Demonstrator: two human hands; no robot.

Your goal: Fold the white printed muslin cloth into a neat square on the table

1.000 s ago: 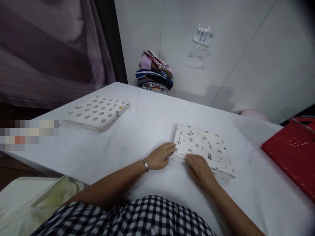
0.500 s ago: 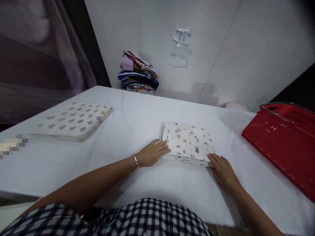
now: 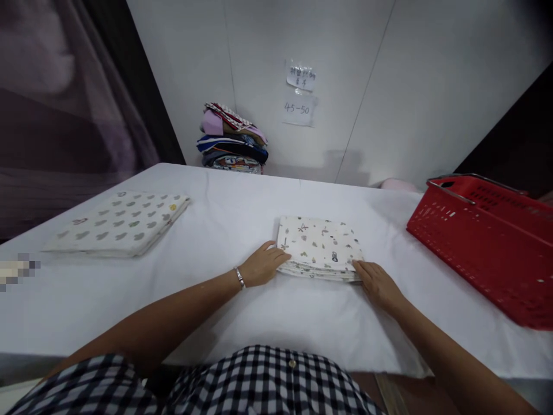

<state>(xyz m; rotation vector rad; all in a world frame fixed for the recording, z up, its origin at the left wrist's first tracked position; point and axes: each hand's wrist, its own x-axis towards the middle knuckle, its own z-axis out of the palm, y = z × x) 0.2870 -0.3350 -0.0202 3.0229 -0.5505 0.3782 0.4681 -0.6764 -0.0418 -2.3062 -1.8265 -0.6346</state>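
Note:
A folded white cloth [image 3: 319, 242] printed with small grey and brown figures lies on the white-covered table in front of me. Its front edge shows several layers, slightly bowed and spread. My left hand [image 3: 261, 265], with a silver bracelet at the wrist, is closed on the near left corner, fingers on top and thumb out of sight. At the near right corner, my right hand [image 3: 380, 285] grips the cloth the same way, its thumb hidden too. Farther left lies a larger folded white cloth [image 3: 118, 225] with rows of grey shapes, touched by neither hand.
A red plastic basket [image 3: 479, 248] with metal handles stands at the table's right side. Behind the far edge rises a stack of folded fabrics [image 3: 233, 141] against the wall. Two paper notes [image 3: 299, 109] hang there. A blurred pale object [image 3: 15, 271] shows at the left edge.
Both hands have closed on the near corners of the folded cloth, and its front layers now look more spread and bowed. My view has shifted somewhat to the right and up.

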